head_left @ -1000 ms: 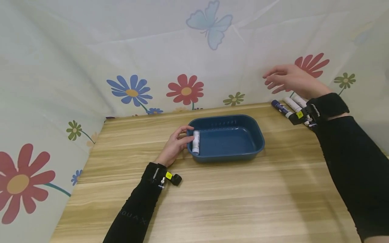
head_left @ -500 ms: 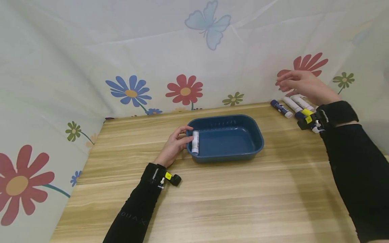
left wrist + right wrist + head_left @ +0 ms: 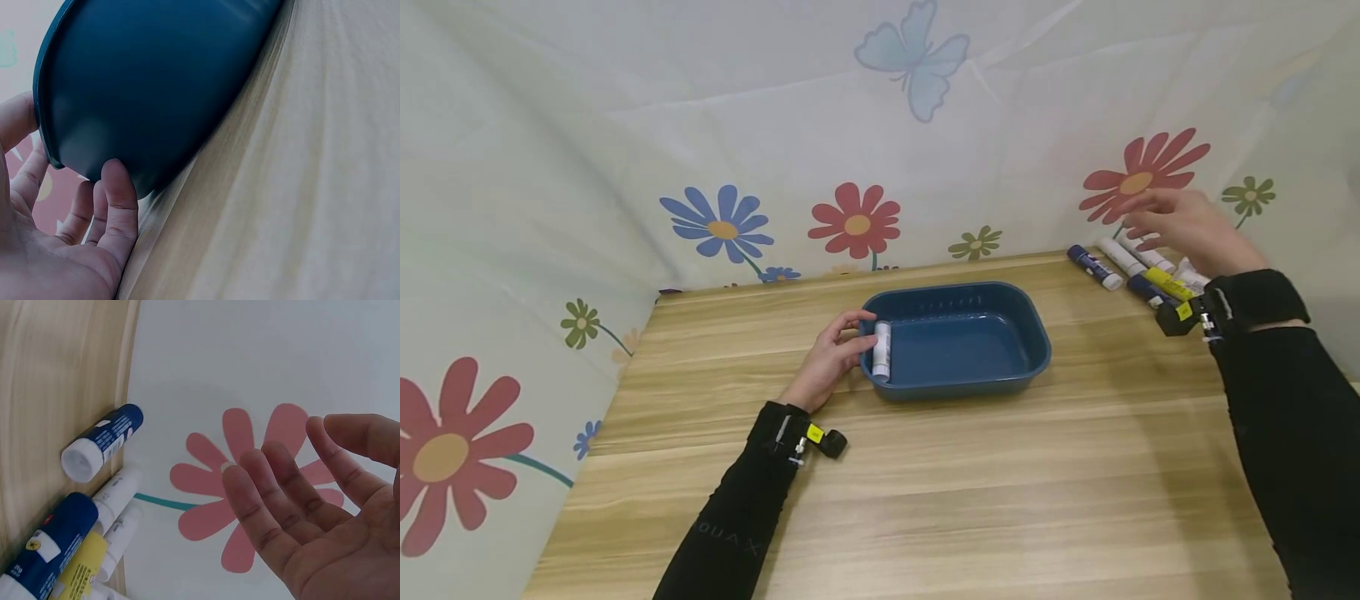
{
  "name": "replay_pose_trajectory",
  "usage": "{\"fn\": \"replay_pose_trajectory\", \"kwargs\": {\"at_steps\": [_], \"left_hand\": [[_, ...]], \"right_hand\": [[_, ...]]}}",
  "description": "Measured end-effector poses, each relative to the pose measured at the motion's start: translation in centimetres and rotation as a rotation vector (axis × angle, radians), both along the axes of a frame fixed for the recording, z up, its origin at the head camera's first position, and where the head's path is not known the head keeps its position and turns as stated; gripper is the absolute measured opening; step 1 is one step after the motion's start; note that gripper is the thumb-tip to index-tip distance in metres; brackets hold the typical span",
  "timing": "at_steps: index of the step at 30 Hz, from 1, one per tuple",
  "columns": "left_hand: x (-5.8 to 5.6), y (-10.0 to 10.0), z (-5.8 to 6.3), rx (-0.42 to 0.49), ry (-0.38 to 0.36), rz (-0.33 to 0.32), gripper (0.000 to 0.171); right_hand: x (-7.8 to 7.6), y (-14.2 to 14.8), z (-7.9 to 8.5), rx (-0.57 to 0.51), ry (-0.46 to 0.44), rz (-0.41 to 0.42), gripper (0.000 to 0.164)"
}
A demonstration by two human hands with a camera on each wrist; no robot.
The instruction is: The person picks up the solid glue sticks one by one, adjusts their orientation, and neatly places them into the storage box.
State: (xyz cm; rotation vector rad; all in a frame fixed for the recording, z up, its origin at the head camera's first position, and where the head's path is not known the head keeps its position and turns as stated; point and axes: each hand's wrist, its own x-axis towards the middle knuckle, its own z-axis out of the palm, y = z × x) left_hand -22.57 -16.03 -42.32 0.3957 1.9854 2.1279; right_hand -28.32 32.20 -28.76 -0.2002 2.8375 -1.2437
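Observation:
In the head view a blue rectangular plastic tray (image 3: 955, 388) sits on the table, and a white glue stick (image 3: 882, 350) lies along its left end. My left hand (image 3: 827, 358) holds the tray's left rim, thumb and fingers bent around it. The left wrist view shows that hand (image 3: 69, 219) against the outer wall. My right hand (image 3: 1187, 229) hovers over the back-right group of glue sticks, fingers loosely bent, nothing in them. That group has a blue one (image 3: 1093, 267), a second blue one (image 3: 53, 544), a yellow one (image 3: 81, 565) and white ones (image 3: 117, 494).
A white cloth (image 3: 760, 83) printed with flowers and a butterfly hangs along the back and sides of the wood-grain table (image 3: 962, 492). The glue sticks lie close to its lower edge. Each wrist carries a small black camera (image 3: 833, 443).
My right hand has moved right and slightly down, uncovering more of the glue sticks, including the yellow one. My left hand and the tray have stayed put.

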Motion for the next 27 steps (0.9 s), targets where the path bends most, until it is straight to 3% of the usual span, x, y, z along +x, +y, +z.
{"fn": "replay_pose_trajectory", "kwargs": {"at_steps": [18,27], "left_hand": [[0.1,-0.1,0.2,-0.009,-0.012,-0.008,0.038],[0.1,0.0,0.2,-0.004,-0.006,-0.005,0.038]], "right_hand": [[0.4,2.0,-0.8,0.152,-0.047,-0.037,0.052],[0.0,3.0,-1.8,0.279,-0.118,0.005,0.051]]}}
